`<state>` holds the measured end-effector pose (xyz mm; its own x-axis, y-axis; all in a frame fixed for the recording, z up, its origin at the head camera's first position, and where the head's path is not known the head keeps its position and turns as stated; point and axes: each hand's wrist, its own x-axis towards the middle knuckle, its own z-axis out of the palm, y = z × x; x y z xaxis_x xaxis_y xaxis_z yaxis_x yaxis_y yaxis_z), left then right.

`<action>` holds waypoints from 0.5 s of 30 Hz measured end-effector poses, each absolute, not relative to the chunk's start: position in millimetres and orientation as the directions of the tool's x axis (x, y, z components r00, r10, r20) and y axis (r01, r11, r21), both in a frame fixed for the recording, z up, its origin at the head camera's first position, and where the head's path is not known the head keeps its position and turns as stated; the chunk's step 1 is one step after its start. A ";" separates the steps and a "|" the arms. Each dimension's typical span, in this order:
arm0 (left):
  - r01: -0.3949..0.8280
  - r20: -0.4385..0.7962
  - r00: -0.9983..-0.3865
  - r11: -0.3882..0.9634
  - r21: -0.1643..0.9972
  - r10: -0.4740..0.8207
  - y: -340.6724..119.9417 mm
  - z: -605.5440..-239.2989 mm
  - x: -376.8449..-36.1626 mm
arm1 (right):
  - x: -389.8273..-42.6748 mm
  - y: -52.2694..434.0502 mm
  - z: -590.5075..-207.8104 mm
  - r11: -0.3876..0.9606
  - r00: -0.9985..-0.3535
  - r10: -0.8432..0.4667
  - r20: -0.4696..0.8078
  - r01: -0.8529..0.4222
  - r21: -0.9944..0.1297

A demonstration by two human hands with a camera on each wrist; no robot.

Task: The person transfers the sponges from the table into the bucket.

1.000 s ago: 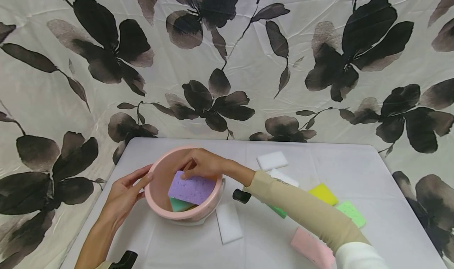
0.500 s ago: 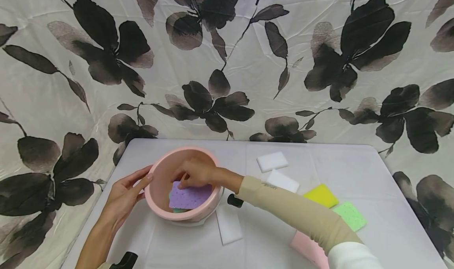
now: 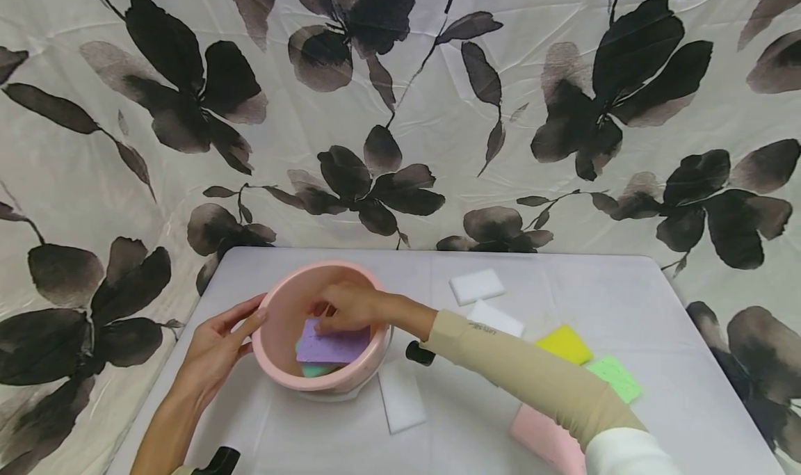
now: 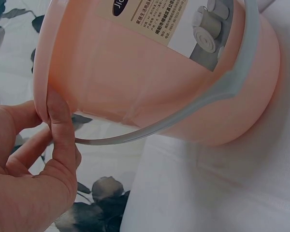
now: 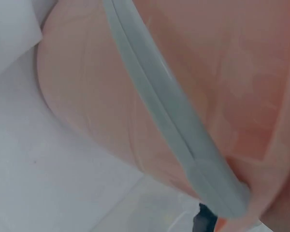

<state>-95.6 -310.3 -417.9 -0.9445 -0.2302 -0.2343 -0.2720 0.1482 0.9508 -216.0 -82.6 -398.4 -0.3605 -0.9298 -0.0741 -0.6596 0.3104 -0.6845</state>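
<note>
**Both hands at the pink pail**

A pink pail (image 3: 275, 350) stands near the front left of the white worktop (image 3: 626, 294), its grey handle (image 4: 193, 108) folded down along the outer wall. The right hand (image 3: 347, 307) reaches down inside it, fingertips resting on the top edge of a purple sponge (image 3: 332, 345). The fingers look bent over that edge, but the rim hides enough that a true grip cannot be told apart from a press. The purple sponge lies tilted inside the pail, on top of a teal sponge (image 3: 315, 370) of which only a corner shows.

The left hand (image 3: 215, 346) steadies the pail from outside. Its thumb (image 4: 60, 125) lies flat against the rim and its fingers are spread loosely beside the wall, not wrapped round anything. A printed label (image 4: 154, 19) is stuck to the outer wall, seen from the left wrist.

On the worktop to the right of the pail lie loose sponges: a white sponge (image 3: 400, 404) just beside the pail's base, two more white ones (image 3: 477, 286) farther back, a yellow sponge (image 3: 563, 343), a green sponge (image 3: 615, 379) near it, and a pink sponge (image 3: 541, 439) partly under the right sleeve (image 3: 532, 377). A cloth with dark flowers (image 3: 400, 113) hangs behind.
</note>
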 end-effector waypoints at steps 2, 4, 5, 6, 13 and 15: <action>-0.275 -0.237 -0.944 0.149 0.950 -0.230 -310.4 -417.8 -95.5 | -216.0 -79.1 -395.9 0.303 -0.371 -0.927 -0.053 -0.658 -0.689; -0.277 -0.238 -0.944 0.157 0.948 -0.229 -310.5 -418.1 -95.6 | -215.7 -75.1 -392.6 0.291 -0.382 -0.924 -0.033 -0.644 -0.707; -0.278 -0.238 -0.943 0.158 0.947 -0.230 -310.5 -418.1 -95.7 | -215.4 -72.8 -390.9 0.286 -0.388 -0.921 -0.026 -0.631 -0.721; -0.278 -0.238 -0.943 0.162 0.947 -0.231 -310.5 -418.2 -95.8 | -215.4 -70.8 -389.4 0.281 -0.395 -0.919 -0.017 -0.622 -0.731; -0.299 -0.256 -0.937 0.169 0.939 -0.236 -310.0 -418.0 -96.2 | -212.5 -55.5 -384.3 0.284 -0.487 -0.872 0.051 -0.588 -0.757; -0.312 -0.267 -0.934 0.176 0.934 -0.239 -309.5 -417.9 -96.5 | -211.0 -50.8 -383.8 0.279 -0.512 -0.856 0.069 -0.571 -0.773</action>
